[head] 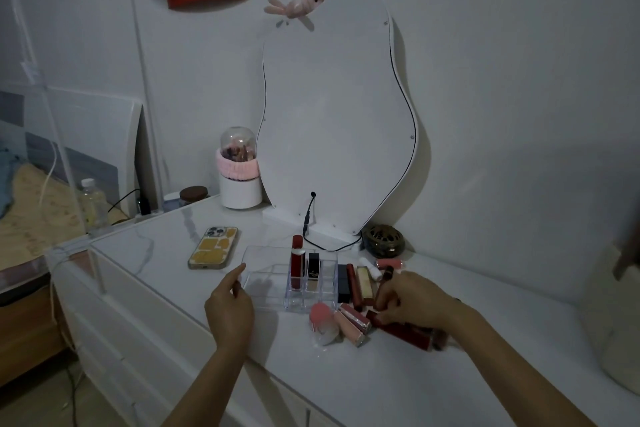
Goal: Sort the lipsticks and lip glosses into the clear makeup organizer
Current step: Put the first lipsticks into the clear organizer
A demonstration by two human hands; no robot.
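Our right hand (412,298) is curled around a dark red lip gloss tube (383,282), holding it tilted just above the pile of loose lipsticks and glosses on the desk (398,378). Our left hand (230,308) holds nothing; its fingers are loosely bent, with one fingertip (240,267) up at the left edge of the clear makeup organizer (263,274).

The organizer sits between our hands, toward 12 o'clock. In its small slots on the right side stand a tall red lipstick (297,265) and a black lipstick with a gold base (313,272). The wide left section looks bare.

At 3 o'clock of the organizer lie a black tube (343,282), a dark red tube (356,288) and a cream one (364,282). Toward 5 o'clock are a pink makeup sponge (320,317), two pink glosses (351,321) and a long red tube (405,334) partly under our right hand.

Further out: a phone (213,248) at 10 o'clock, a wavy mirror (337,114) at 12 and a brass openwork pot (383,241) at 1 o'clock.
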